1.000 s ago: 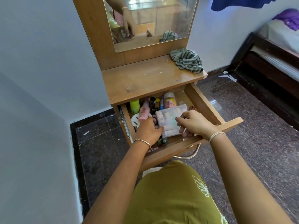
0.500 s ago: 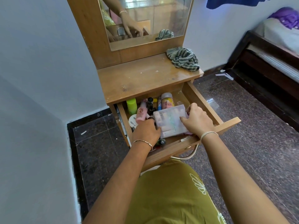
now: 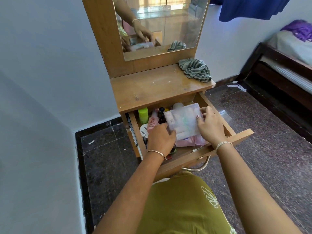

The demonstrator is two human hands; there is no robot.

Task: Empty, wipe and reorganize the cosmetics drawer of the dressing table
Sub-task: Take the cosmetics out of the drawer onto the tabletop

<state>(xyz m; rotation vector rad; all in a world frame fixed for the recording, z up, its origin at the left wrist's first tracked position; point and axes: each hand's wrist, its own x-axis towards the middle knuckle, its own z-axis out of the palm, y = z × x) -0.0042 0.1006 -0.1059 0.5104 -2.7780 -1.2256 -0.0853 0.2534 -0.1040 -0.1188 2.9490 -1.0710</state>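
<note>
The wooden drawer [image 3: 239,137] of the dressing table stands pulled out, full of cosmetics. A clear plastic box [image 3: 183,119] of small items is tilted up above the drawer's contents. My left hand [image 3: 160,141] grips its near left corner and my right hand [image 3: 211,127] holds its right edge. Behind the box stand a green bottle [image 3: 143,114], a pink bottle [image 3: 152,124], a dark bottle [image 3: 161,114] and a white round jar [image 3: 143,130]. A pink packet [image 3: 192,141] lies under the box.
A striped grey-green cloth [image 3: 195,70] lies crumpled at the tabletop's back right. The mirror [image 3: 162,26] rises behind the tabletop [image 3: 152,88]. A dark wooden bed [image 3: 278,78] stands to the right. Walls close in on the left. A metal handle [image 3: 200,166] hangs on the drawer front.
Both hands have lifted the clear box up and tilted it, exposing the pink packet beneath. My right hand shifted from the box's near edge to its right side.
</note>
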